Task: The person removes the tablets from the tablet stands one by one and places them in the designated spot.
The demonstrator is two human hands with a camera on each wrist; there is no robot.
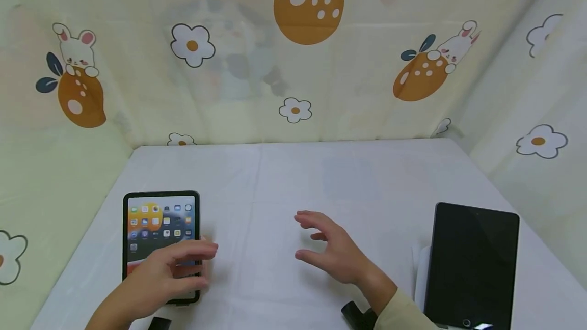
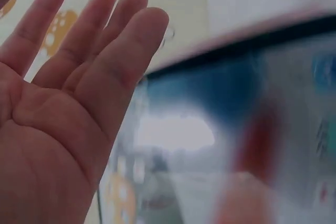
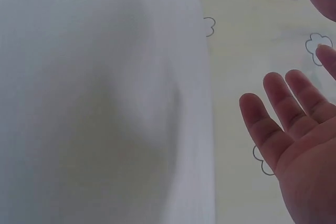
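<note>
Lit tablet (image 1: pixel 160 223) is laid on the bench (image 1: pixel 261 177) under the left hand (image 1: pixel 158 276), dark tablet (image 1: pixel 472 269) parked right, both left and right hand (image 1: pixel 337 253) fingers (image 1: pixel 194 249) spread loosely, nothing gripped; layout judged done, handling left.

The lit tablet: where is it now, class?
Head view: the lit tablet is on the left side of the white table, partly hidden by the left hand.

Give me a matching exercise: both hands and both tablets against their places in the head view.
Things
1. left hand
2. right hand
3. lit tablet
4. dark tablet

Places
A. on the right of the table
B. between the tablets
C. on the left of the table
D. covering part of a tablet

Pairs: 1-D; 2-B; 3-C; 4-A
</note>
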